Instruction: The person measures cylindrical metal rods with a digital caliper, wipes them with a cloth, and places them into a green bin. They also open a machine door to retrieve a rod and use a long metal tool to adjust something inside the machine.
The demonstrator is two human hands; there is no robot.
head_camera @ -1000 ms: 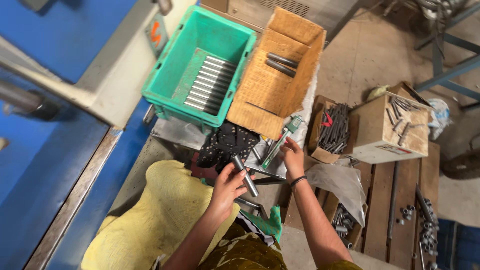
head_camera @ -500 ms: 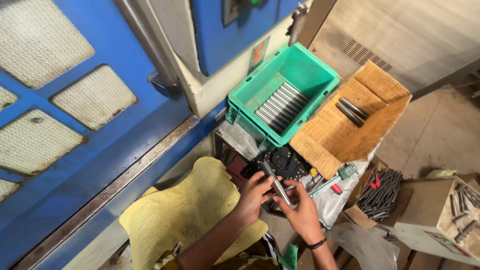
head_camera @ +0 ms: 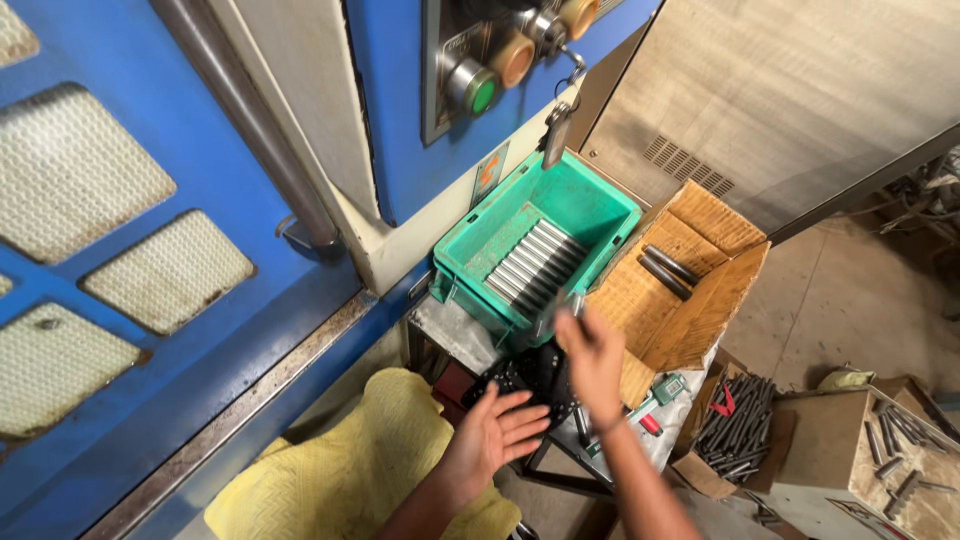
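Blue machine (head_camera: 150, 200) with push buttons (head_camera: 480, 85) stands behind a small worktop (head_camera: 455, 330), which carries a green crate (head_camera: 590, 205) of steel rods (head_camera: 530, 265) laid side by side, a cardboard box (head_camera: 700, 290) holding two darker rods (head_camera: 665, 272) just beside it, and a black fixture (head_camera: 535, 375) in front. Yellow cloth (head_camera: 350, 470) lies below, near floor boxes of more rods (head_camera: 740, 415). Right hand (head_camera: 592, 355), blurred, reaches at the crate's near rim with what seems a rod at its fingertips, grip narrow, though I cannot tell for sure; left hand (head_camera: 495, 432) hovers open, fingers spread, over the fixture, holding nothing.

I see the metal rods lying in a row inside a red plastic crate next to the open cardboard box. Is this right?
Not quite. The head view shows the plastic crate is green, not red. The metal rods do lie in a row inside it, next to the open cardboard box.
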